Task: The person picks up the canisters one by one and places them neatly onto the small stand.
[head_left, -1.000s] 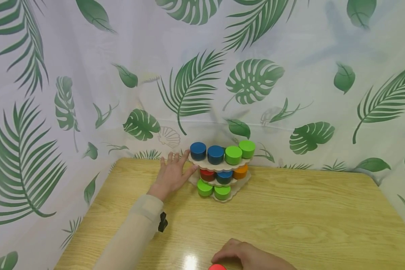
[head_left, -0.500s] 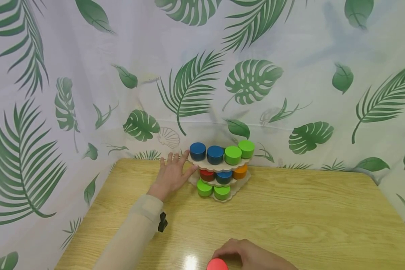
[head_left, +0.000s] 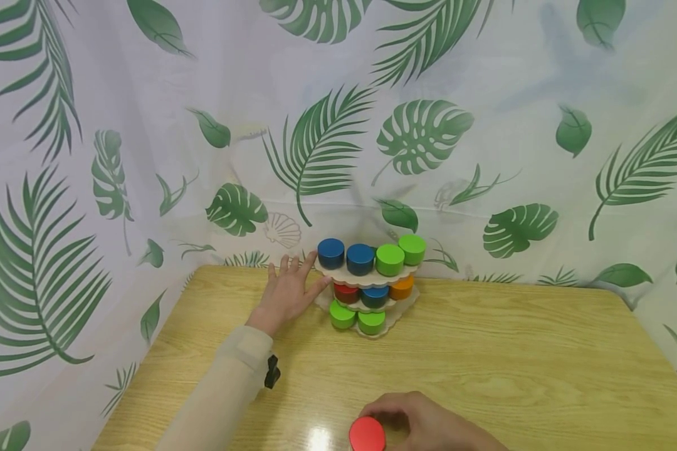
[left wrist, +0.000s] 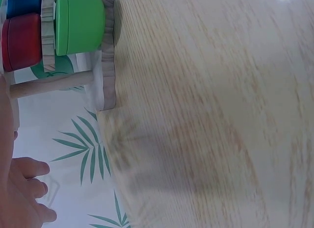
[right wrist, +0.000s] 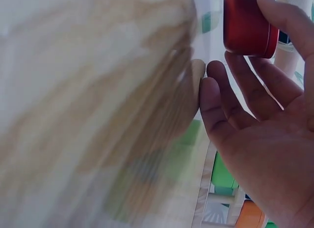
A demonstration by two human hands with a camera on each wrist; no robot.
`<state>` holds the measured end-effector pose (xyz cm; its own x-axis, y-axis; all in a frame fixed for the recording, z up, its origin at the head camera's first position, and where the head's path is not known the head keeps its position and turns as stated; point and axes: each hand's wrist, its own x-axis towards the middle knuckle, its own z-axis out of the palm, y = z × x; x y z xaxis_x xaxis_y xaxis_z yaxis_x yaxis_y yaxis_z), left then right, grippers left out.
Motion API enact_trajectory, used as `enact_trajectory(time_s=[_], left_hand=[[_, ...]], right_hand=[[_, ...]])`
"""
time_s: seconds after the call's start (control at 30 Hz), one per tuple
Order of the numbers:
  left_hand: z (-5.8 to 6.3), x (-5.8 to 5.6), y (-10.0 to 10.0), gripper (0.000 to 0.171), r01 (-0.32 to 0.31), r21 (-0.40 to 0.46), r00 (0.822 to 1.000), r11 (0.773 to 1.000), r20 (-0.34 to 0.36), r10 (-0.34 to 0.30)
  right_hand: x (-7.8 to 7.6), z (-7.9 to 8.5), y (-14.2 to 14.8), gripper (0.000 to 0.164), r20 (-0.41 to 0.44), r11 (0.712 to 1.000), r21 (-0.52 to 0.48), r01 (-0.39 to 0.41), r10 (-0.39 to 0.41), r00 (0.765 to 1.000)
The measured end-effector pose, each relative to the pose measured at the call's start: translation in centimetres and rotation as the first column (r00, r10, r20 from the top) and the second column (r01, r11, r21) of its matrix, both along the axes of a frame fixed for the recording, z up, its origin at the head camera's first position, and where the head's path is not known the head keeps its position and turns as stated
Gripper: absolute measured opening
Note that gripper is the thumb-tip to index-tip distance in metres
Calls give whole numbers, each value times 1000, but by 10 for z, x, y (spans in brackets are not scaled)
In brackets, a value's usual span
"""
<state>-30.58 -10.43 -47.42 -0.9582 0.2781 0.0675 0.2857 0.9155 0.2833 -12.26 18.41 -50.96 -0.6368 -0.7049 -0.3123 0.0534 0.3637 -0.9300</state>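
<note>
My right hand [head_left: 429,425] pinches a small red round tin [head_left: 367,433] between thumb and fingertips at the bottom of the head view. In the right wrist view the tin [right wrist: 245,24] shows a seam near one end, with the thumb on one side and fingertips on the other. My left hand [head_left: 284,297] lies with fingers spread at the left side of a pale three-tier stand [head_left: 367,280], forefinger and thumb right at its edge. Its top tier bears dark blue tins [head_left: 360,259] and light green tins [head_left: 390,260].
On the middle tier are a dark red tin [head_left: 346,292], a blue tin [head_left: 375,295] and an orange tin [head_left: 402,287]. Two green tins [head_left: 343,314] sit on the lowest tier. The wooden table [head_left: 513,357] meets a leaf-print curtain [head_left: 327,156] behind the stand.
The red tin has come further into the head view from the bottom edge, and my right hand has shifted slightly right with it. My left hand and the stand stay in place.
</note>
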Motion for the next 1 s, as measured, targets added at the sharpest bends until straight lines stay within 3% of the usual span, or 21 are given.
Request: enact_trajectory(time_s=[0.2, 0.37, 0.57, 1.0], left_hand=[[0, 0, 0, 82, 2, 1, 1000, 1000, -6, -2], [0, 0, 0, 82, 7, -2, 1000, 1000, -21, -7], [-1, 1, 0, 81, 7, -7, 1000, 1000, -29, -7], [0, 1, -1, 82, 2, 6, 1000, 1000, -25, -2]], right_hand=[[-6, 1, 7, 42, -147, 1000, 13, 1, 1, 989], [-12, 4, 13, 47, -215, 996, 66, 63, -48, 975], [-19, 5, 20, 52, -331, 988, 91, 124, -87, 940], [-39, 2, 33, 56, -421, 963, 120, 242, -171, 891]])
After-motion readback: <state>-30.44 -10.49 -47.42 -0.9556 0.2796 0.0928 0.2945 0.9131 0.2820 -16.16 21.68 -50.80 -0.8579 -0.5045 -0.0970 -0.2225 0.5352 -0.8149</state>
